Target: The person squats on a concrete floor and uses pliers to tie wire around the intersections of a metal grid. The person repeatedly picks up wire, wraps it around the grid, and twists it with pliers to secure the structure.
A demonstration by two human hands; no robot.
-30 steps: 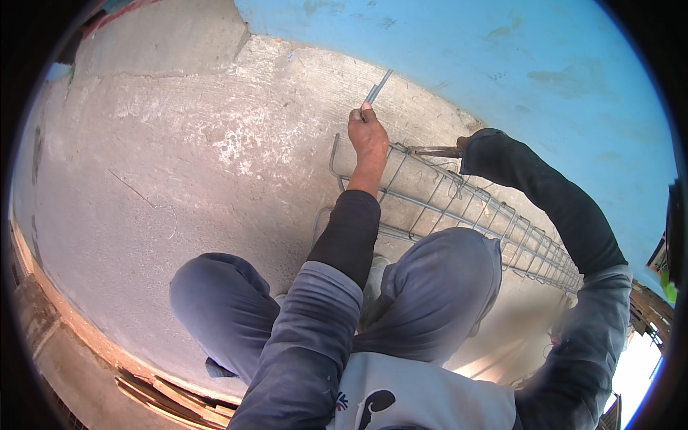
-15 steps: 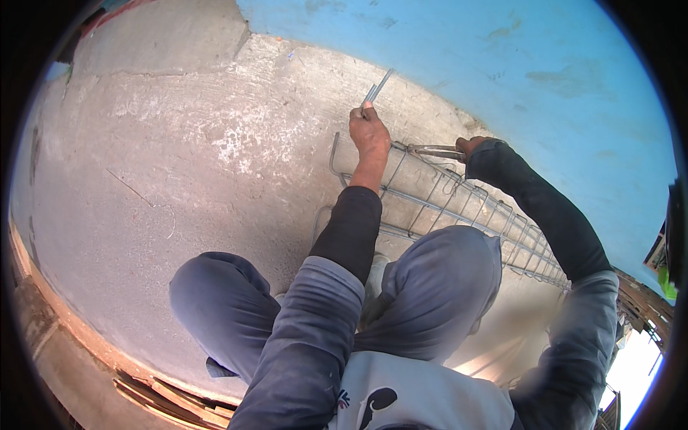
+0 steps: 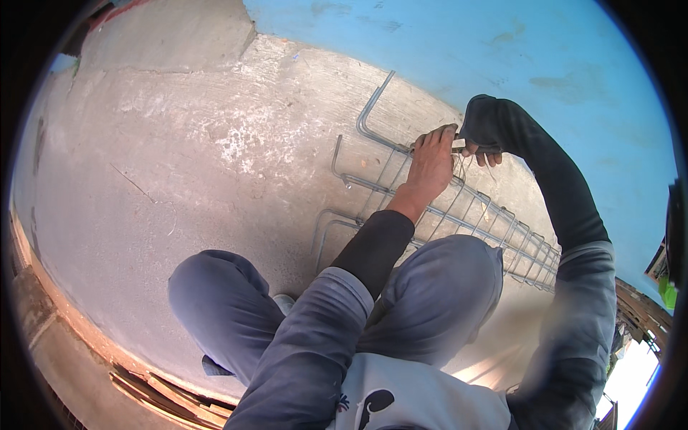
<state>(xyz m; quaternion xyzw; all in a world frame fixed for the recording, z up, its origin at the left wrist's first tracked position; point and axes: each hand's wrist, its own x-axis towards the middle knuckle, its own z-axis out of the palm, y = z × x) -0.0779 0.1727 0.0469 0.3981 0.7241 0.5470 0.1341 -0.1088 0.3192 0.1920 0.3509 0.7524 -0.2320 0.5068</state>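
Note:
A cage of grey steel bars [image 3: 473, 228], tied with thin square hoops, stretches from in front of my right knee toward the right. Its near ends are bent into hooks, and one bent bar [image 3: 367, 117] juts up at the far corner. My left hand [image 3: 432, 161] is closed over the far top bar, back of the hand upward, fingertips mostly hidden. Close beside it, my right hand [image 3: 484, 153] bends down at the wrist around the pincers [image 3: 459, 144]; only a short pale part of them shows. Thin loops of wire [image 3: 460, 172] hang just below both hands.
A light blue wall [image 3: 559, 64] rises along the far side of the rough concrete floor [image 3: 215, 158]. A loose piece of wire [image 3: 154, 201] lies on the floor to the left. Wooden strips [image 3: 172, 401] lie at the lower left. My knees flank my left forearm.
My left hand has moved right, from the bent bar ends to the far top bar beside my right hand. The pincers, seen lengthwise before, are now mostly hidden as my right wrist has turned.

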